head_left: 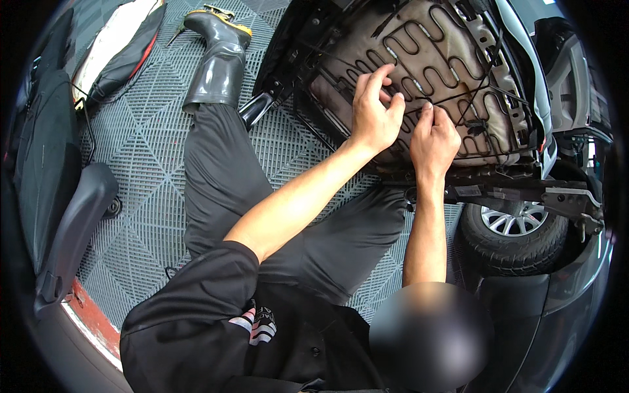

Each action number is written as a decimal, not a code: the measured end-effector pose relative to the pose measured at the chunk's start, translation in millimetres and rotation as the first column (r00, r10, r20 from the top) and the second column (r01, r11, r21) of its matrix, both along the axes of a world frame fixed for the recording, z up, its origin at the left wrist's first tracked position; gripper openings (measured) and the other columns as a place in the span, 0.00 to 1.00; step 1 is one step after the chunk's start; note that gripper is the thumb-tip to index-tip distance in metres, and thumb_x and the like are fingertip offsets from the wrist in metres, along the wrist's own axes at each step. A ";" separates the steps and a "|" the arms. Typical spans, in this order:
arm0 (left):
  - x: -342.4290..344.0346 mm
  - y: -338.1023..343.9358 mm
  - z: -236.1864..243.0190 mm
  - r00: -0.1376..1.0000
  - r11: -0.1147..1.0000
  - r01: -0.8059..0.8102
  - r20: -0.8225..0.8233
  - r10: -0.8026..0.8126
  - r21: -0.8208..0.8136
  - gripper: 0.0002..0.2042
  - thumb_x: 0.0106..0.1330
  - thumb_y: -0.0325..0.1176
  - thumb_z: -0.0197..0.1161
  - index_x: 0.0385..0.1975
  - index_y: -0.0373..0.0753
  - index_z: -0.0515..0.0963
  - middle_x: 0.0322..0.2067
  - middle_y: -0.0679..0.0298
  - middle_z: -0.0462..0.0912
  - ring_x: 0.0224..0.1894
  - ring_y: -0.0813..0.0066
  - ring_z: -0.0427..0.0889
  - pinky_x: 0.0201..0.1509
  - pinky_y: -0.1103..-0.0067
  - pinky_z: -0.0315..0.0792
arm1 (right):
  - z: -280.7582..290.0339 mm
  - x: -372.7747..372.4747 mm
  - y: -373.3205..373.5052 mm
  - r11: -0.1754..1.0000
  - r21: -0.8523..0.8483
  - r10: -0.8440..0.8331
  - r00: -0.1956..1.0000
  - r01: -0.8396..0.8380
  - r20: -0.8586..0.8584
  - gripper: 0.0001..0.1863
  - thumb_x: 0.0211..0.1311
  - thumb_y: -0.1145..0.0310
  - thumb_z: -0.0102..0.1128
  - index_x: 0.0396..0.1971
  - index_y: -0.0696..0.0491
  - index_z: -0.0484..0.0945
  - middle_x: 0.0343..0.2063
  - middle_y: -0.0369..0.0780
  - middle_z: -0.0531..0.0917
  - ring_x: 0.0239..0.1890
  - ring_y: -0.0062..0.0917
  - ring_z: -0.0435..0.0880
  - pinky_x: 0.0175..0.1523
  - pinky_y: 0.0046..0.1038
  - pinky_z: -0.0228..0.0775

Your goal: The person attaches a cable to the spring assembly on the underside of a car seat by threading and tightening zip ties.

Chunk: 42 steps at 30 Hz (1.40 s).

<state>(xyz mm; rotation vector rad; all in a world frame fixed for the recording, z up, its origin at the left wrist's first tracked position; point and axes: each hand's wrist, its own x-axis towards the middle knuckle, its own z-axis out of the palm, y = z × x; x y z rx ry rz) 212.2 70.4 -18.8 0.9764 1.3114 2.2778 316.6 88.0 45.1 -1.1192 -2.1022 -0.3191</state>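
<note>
An upturned seat [478,59] shows its underside, with looped black springs, some with pale sleeves, thin black cables and grimy backing fabric. Both my hands are at the middle of it. My left hand [375,118] is curled at the springs, index finger and thumb bent inward; whatever lies between its fingers is too small to make out. Just to its right, my right hand [434,137] pinches at a thin black wire [458,95] that crosses the springs, its fingertips close to those of my left hand.
A grey grid floor [137,196] lies under my outstretched leg and rubber boot [216,59]. A black seat [49,164] stands left, white-and-black padded pieces [108,49] behind it. A wheel [514,242] and grey vehicle trim [570,288] are at right. A red-painted edge [92,311] runs at lower left.
</note>
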 end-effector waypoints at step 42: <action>8.6 25.5 24.0 0.984 0.934 0.125 0.164 -0.073 -0.334 0.13 0.54 0.36 0.67 0.23 0.28 0.82 0.20 0.49 0.84 0.24 0.62 0.87 0.34 0.69 0.79 | 9.4 3.2 2.5 0.999 -0.033 0.042 0.965 -0.035 0.260 0.14 0.64 0.66 0.58 0.21 0.58 0.76 0.22 0.50 0.81 0.26 0.47 0.83 0.32 0.44 0.75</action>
